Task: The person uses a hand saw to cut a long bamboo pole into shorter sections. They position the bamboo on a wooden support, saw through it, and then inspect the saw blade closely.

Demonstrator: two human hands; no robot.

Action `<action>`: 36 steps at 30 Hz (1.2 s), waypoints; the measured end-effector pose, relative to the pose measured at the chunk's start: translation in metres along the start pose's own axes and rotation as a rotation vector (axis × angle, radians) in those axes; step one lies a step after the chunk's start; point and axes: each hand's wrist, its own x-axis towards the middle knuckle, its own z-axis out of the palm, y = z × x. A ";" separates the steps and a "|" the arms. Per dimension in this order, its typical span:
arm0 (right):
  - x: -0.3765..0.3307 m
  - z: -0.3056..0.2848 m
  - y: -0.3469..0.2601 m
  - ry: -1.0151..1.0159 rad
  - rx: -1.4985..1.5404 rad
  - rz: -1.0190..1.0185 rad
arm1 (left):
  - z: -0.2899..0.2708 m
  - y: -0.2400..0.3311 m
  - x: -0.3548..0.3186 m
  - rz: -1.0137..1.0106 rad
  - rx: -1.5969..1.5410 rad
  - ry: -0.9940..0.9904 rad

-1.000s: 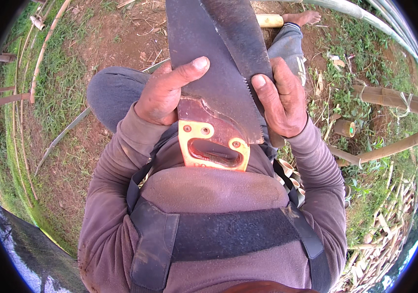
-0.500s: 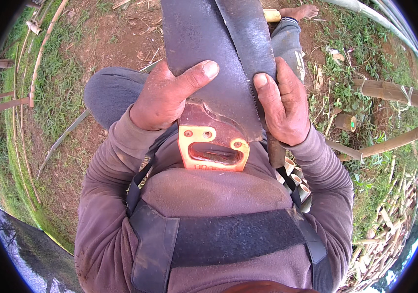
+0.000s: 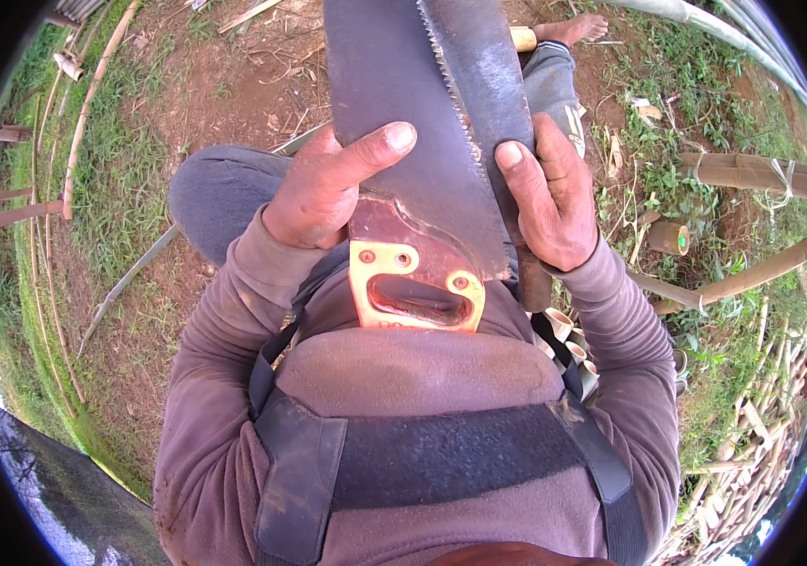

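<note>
My left hand (image 3: 323, 184) grips a handsaw by the side of its wide dark blade (image 3: 394, 85), thumb flat on top and fingers hidden underneath. The saw's orange handle (image 3: 361, 283) points toward my belly and touches no hand. My right hand (image 3: 554, 198) is closed around the lower end of a broad, dark machete-like blade (image 3: 488, 71), thumb pressed on its face. Its brown handle (image 3: 534, 283) sticks out below that hand. Both blades lie side by side, with the saw's toothed edge against or over the other blade; their far ends run out of view.
A bent knee (image 3: 224, 193) is at the left, a bare foot (image 3: 573, 28) at the far right. Cut bamboo pieces (image 3: 559, 325) lie by my right side. Bamboo poles (image 3: 753, 176) and a pile of split bamboo (image 3: 753, 453) are farther right; a thin strip (image 3: 125, 288) lies left.
The saw has shifted slightly to the right and tilted, so its teeth show brighter along the edge. Both hands keep their hold.
</note>
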 end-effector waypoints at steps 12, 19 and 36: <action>0.007 -0.001 0.007 -0.023 -0.077 -0.136 | -0.008 -0.003 0.002 0.006 0.004 0.005; 0.006 -0.002 0.012 -0.025 -0.108 -0.211 | -0.008 -0.006 0.003 0.004 0.000 0.001; 0.010 -0.013 0.005 -0.138 -0.147 -0.208 | -0.004 -0.010 0.001 0.015 0.011 -0.015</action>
